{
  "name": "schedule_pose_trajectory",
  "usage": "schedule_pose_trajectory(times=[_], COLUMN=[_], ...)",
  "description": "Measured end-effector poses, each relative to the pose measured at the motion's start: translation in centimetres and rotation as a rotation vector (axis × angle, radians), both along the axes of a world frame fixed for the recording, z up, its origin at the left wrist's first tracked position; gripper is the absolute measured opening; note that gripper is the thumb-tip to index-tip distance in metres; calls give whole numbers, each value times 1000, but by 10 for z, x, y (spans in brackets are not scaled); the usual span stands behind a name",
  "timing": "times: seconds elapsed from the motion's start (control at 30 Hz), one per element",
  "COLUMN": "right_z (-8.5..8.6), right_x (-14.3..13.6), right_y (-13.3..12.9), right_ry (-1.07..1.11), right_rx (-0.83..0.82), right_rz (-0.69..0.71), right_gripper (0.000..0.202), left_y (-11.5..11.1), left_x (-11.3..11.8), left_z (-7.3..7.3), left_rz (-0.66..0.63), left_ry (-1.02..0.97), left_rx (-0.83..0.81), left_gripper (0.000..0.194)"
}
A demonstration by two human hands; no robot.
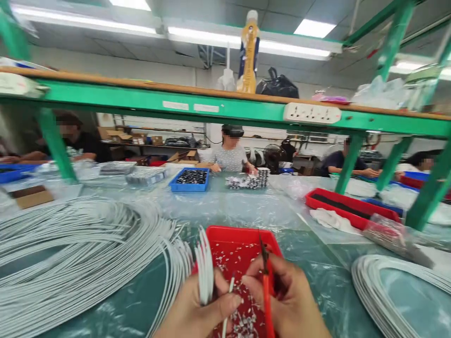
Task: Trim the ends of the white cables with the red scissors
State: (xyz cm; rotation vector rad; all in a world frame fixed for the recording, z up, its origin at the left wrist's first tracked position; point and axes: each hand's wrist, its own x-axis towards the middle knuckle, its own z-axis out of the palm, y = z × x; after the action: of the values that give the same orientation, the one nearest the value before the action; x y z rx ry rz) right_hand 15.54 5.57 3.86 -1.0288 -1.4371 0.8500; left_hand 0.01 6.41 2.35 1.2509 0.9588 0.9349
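The left hand is closed around a bunch of white wires, with one wire end poking up between thumb and finger so it is easy to get at. The right hand is wrapped tight on red cutters, and the sharp tip points up, just beside that wire end. Both hands sit right over a red tray, which lies flat on the table close to the person. The tray is full of tiny white bits, so it looks like it is there to catch what falls. A big pile of wires spreads out on the left, and its strands run into the left hand, so the bunch seems to come from there. Another coil lies on the right, apart from the pile, maybe to keep the two lots from mixing. Clear plastic covers the table. Farther off sit a blue tray with dark parts and a long red tray. Other people work across the table under a green shelf.
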Motion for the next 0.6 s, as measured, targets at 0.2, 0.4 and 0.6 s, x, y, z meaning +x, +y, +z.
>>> schedule_pose_trajectory(times=[0.2, 0.4, 0.6], right_z=[-12, -10, -17], right_x=[1, -1, -6], right_y=[10, 9, 5], right_ry=[167, 145, 220], right_rx=[-171, -138, -178], right_rz=[274, 186, 135], right_gripper=[22, 29, 17], left_y=[2, 2, -4], left_x=[-3, -4, -1], left_z=[0, 2, 4], left_rz=[-17, -74, 16], left_ry=[-33, 11, 86], left_rx=[36, 11, 173], left_gripper=[34, 35, 30])
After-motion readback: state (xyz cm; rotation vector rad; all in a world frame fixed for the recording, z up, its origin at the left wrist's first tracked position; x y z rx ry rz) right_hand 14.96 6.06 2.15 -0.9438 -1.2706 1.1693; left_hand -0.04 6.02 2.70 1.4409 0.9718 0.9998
